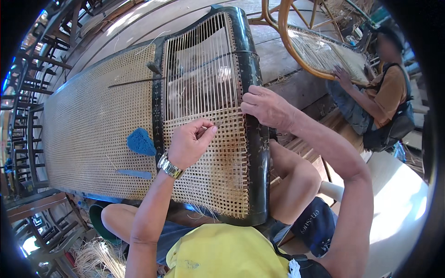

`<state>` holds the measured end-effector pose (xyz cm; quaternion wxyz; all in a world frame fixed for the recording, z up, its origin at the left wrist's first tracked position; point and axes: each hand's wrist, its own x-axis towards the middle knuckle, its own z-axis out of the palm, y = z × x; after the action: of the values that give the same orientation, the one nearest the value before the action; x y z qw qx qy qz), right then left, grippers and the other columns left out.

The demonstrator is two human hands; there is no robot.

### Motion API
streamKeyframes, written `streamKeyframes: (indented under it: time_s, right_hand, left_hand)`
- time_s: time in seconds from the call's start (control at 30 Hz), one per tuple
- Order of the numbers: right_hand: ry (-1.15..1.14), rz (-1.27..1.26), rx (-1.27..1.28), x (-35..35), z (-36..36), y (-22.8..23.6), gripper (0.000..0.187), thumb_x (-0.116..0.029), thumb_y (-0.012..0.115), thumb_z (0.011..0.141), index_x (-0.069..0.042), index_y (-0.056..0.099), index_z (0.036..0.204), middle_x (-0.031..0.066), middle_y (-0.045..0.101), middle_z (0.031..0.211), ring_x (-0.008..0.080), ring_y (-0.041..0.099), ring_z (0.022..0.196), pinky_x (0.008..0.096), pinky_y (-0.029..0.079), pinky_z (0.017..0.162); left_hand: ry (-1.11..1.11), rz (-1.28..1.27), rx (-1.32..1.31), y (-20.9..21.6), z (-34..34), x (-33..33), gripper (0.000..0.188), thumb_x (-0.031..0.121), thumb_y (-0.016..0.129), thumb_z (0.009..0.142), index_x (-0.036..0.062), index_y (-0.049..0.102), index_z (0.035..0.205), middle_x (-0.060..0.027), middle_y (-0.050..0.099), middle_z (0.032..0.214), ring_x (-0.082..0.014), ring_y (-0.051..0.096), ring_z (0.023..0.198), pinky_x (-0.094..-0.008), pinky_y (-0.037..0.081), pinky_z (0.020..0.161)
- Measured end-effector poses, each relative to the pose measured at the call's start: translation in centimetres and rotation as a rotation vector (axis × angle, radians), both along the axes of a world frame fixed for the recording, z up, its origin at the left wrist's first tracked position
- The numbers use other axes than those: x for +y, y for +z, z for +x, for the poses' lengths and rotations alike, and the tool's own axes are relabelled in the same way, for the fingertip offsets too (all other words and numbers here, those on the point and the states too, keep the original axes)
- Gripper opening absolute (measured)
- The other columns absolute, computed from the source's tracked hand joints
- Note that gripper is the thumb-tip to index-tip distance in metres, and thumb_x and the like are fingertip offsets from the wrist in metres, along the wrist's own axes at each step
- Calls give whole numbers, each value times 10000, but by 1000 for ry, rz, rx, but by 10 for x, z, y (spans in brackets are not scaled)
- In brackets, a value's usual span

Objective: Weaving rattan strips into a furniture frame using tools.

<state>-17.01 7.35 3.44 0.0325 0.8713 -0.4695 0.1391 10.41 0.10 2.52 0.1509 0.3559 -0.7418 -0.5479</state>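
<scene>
A dark wooden frame (260,185) lies across my lap, with a cane panel (208,178) woven in its near part. Parallel cane strands (199,69) stretch over the open far part. My left hand (192,141), wearing a metal watch, is closed in a pinch just above the edge of the weave. At the frame's right rail, my right hand (268,106) has its fingers curled together beside the weave's edge. Whatever either hand grips is too thin or hidden to make out. A long thin dark rod (134,83) passes crosswise among the strands.
A blue sponge (141,142) and a flat bluish strip (134,173) rest on the larger finished cane panel (92,125) at left. A person (391,92) works on a curved rattan frame (289,41) at right. Loose fibres (99,258) lie at lower left.
</scene>
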Motion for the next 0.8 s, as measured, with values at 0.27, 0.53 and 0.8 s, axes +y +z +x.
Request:
streamKeyframes:
  time_s: [0.27, 0.53, 0.8]
  right_hand:
    - [-748, 303, -231, 25, 49, 7, 154, -180, 584, 949, -37, 531, 932, 167, 607, 904, 389, 636, 857, 493, 516, 748]
    - [-968, 282, -674, 25, 69, -6, 186, -197, 609, 902, -12, 611, 889, 227, 670, 868, 433, 657, 846, 508, 521, 764]
    - [-977, 303, -980, 45, 26, -11, 190, -177, 619, 952, 11, 644, 948, 171, 653, 760, 259, 643, 698, 397, 497, 662]
  left_hand:
    - [19, -53, 52, -21, -62, -27, 267, 267, 792, 853, 34, 730, 968, 22, 600, 666, -66, 518, 596, -247, 463, 586]
    - [-403, -262, 134, -19, -85, -49, 193, 76, 744, 824, 48, 745, 1015, -92, 666, 910, -211, 664, 825, -331, 528, 752]
    - [-191, -726, 64, -16, -91, 15, 160, 28, 702, 810, 45, 631, 954, -138, 623, 967, -354, 650, 811, -442, 550, 690]
